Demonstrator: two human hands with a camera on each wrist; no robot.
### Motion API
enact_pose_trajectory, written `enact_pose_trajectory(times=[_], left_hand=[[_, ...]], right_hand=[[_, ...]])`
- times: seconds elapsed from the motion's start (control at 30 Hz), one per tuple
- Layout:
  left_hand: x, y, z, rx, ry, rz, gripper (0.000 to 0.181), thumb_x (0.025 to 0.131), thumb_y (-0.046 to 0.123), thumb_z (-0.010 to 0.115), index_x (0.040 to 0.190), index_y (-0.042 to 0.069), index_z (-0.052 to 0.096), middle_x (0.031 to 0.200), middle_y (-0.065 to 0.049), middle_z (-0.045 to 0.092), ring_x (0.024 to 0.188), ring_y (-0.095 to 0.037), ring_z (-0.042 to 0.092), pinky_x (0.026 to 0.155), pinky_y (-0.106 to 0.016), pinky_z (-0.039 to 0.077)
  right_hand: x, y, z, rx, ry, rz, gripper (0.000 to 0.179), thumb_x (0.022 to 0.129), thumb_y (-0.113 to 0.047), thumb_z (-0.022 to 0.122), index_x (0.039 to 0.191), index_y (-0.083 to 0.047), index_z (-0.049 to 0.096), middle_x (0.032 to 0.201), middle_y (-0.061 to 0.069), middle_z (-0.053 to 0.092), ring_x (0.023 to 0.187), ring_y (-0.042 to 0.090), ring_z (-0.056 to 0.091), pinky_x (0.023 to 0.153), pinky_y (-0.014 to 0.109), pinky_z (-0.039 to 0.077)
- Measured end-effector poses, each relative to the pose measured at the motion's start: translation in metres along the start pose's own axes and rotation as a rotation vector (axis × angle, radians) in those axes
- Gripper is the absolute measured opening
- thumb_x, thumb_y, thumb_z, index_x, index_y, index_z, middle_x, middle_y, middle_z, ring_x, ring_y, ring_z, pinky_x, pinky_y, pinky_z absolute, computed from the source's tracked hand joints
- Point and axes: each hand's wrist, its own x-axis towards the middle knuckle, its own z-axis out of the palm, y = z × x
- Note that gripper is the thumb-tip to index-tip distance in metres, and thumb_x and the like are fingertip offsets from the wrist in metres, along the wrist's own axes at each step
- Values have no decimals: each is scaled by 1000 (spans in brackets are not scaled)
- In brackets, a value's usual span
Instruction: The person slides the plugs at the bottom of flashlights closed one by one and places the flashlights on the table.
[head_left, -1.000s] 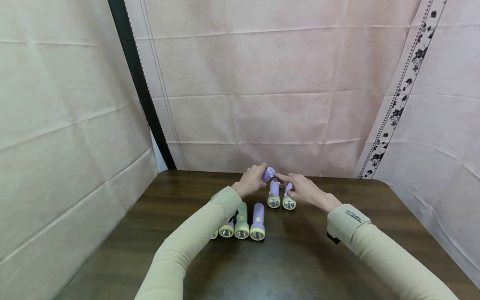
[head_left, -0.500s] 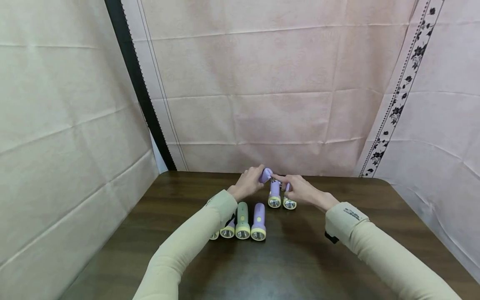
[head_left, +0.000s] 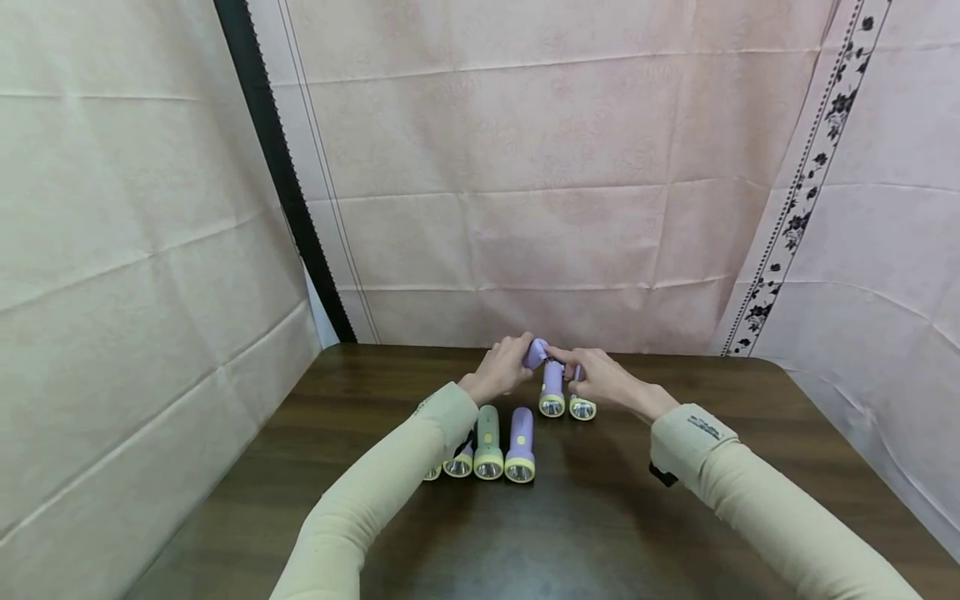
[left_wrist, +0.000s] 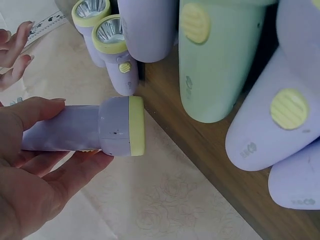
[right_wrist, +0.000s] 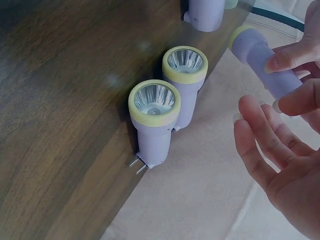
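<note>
My left hand (head_left: 498,367) grips a purple flashlight (left_wrist: 75,127) with a yellow rim, held up at the table's far side. In the left wrist view its thumb lies along one side of the barrel and its fingers along the other; small metal prongs (left_wrist: 17,100) show by the tail. My right hand (head_left: 603,379) reaches in from the right, one digit touching the tail end while its other fingers stand apart and loosely bent. Below the hands lie two purple flashlights (right_wrist: 154,120), lenses toward me; the nearer one in the right wrist view has two metal prongs (right_wrist: 138,164) sticking out.
Nearer me lies a row with a green flashlight (head_left: 488,442), a purple flashlight (head_left: 520,444) and others partly hidden by my left sleeve (head_left: 375,483). The brown wooden table (head_left: 600,533) ends at the back against a pale cloth curtain (head_left: 555,208).
Both hands stay almost in place at the held flashlight, which tilts and shifts very slightly. The resting flashlights have not moved on the table.
</note>
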Motion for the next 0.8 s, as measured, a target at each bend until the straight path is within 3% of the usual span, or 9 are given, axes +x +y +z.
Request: enact_pose_trajectory(times=[0.47,0.57,0.7,0.8], left_hand=[[2,12,-4,10,-8,-42,44,81,21,76,117,11,54,98,-9,69,85,-23,67,69,-34,53],[1,19,-7,-25,-49,-75,49,79,24,78,117,12,50,94,-7,68,79,-21,66,64,-33,51],[0,35,-8,-88,-153,-166,60,77,29,80,121,14,42,94,-8,65,71,-21,63,57,-32,49],[0,47,0,-38,-214,-214,67,76,32,80,127,16,41,99,-9,65,72,-22,63,57,-32,49]], right_hand=[[-1,-4,-9,15,6,-1,74,77,6,56,148,-12,39,82,8,61,63,12,50,55,22,41],[-1,-6,-14,2,40,-5,76,79,4,57,150,-10,34,81,6,63,65,11,54,60,24,45],[1,-11,-22,-20,111,-12,76,81,1,57,151,-9,30,82,5,65,64,11,56,61,27,46],[3,-13,-25,-34,139,7,74,82,-1,58,150,-9,31,83,5,65,64,13,55,59,28,45]])
